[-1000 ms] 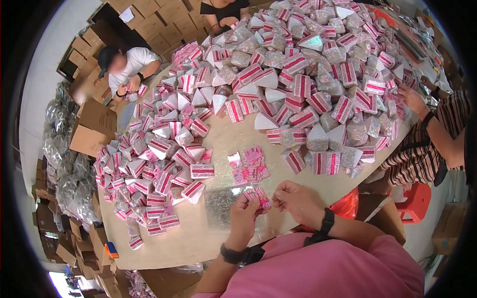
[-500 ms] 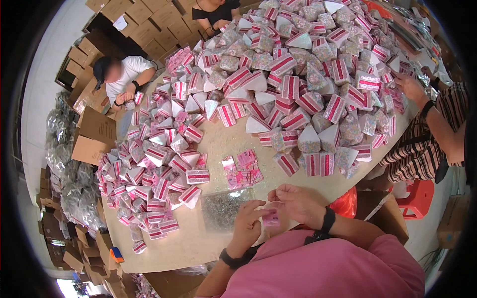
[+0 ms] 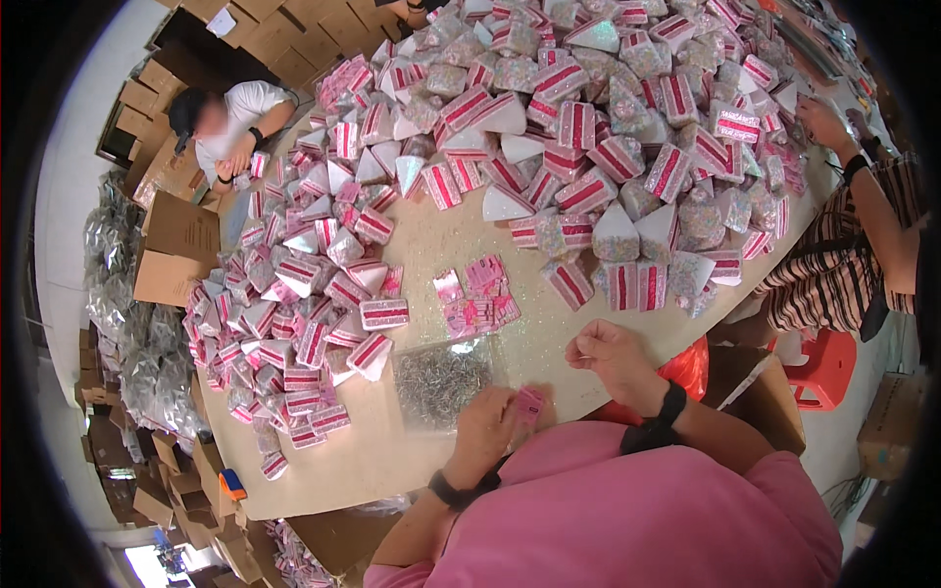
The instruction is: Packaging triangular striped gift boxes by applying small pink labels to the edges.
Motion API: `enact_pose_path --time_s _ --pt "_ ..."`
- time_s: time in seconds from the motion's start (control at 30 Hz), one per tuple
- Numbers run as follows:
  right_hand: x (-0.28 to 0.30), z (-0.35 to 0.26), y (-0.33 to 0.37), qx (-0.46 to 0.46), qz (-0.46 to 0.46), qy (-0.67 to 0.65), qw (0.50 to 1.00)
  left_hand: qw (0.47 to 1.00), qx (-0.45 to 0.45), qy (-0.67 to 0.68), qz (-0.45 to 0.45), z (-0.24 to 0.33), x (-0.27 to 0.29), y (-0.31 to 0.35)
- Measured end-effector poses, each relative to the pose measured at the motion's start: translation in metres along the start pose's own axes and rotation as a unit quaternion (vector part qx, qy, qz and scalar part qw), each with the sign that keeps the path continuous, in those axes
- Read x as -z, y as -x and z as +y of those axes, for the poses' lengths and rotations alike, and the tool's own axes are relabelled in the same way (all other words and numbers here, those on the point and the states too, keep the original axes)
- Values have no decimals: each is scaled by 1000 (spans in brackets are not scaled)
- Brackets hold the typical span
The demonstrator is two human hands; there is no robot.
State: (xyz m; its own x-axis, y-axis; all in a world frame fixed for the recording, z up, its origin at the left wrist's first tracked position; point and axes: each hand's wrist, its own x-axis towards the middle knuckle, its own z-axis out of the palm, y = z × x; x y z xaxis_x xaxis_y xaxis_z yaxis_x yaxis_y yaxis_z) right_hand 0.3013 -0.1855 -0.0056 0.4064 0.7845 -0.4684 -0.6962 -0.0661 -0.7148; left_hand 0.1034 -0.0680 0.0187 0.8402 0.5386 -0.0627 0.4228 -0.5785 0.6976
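Smooth, paper-like card (image 3: 529,401); shiny metallic bits (image 3: 443,383).

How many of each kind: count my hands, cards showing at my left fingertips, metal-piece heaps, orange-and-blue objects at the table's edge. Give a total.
Left hand and right hand: 2
Pink card: 1
Metal-piece heap: 1
Orange-and-blue object: 1
Total: 5

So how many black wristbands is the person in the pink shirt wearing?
2: the left wristband, just behind the left hand holding a pink card, and the right wristband, behind the right hand. Any hidden beneath them wouldn't show.
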Motion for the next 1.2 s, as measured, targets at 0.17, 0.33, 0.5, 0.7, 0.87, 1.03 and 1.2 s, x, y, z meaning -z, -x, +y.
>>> enact_pose_path --time_s 0.17,0.33,0.5,0.7,0.87,1.03,1.2 --pt "7 13 -1 -5 3 316 949 992 58 -38 -109 -17 -35 41" --pt "7 34 -15 90 -56 489 866 983 25 -104 -152 -14 -49 48" --pt "4 64 -31 149 -101 537 824 979 37 -101 -174 0 -43 49" --pt "-10 74 -35 44 -135 457 878 976 35 -128 -171 -13 -59 53" --pt "-4 74 -39 -287 -168 59 941 971 61 -132 -189 -6 -54 52" --pt "-7 41 -28 -230 -167 80 955 996 72 -36 -29 18 -26 37" --pt "-24 6 -7 -157 -167 142 963 996 -22 -33 76 41 -12 4"
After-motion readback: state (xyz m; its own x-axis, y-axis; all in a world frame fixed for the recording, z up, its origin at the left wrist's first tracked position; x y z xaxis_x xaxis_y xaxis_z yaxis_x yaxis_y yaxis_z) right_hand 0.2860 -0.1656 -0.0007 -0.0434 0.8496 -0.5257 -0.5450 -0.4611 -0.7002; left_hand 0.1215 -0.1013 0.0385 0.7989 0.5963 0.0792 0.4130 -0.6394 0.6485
